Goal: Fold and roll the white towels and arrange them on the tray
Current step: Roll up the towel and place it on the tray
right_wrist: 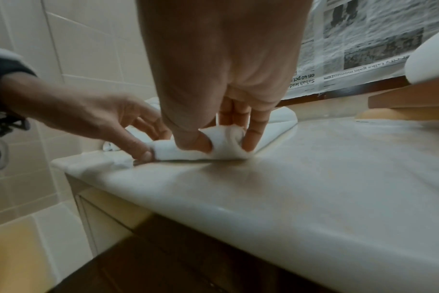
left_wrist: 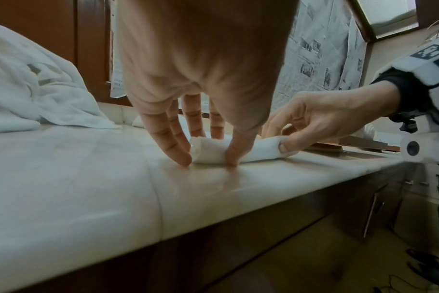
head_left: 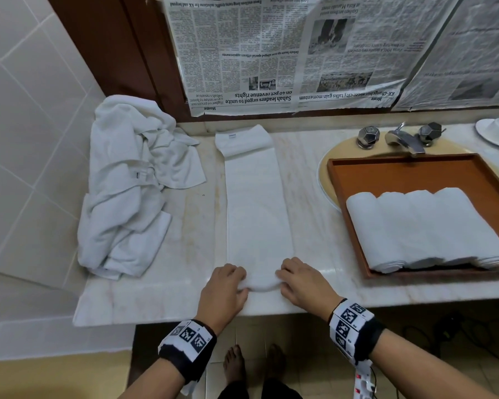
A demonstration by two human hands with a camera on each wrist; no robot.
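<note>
Head view: folded towel [head_left: 258, 208] lies as a long strip on the counter [head_left: 162, 295], near end started into a roll. Left hand [head_left: 224, 286] and right hand [head_left: 303, 282] both pinch that roll. Keep it tight, ends even, roll straight away. Tray [head_left: 409, 171], right, holds four rolls [head_left: 424, 228].
</note>
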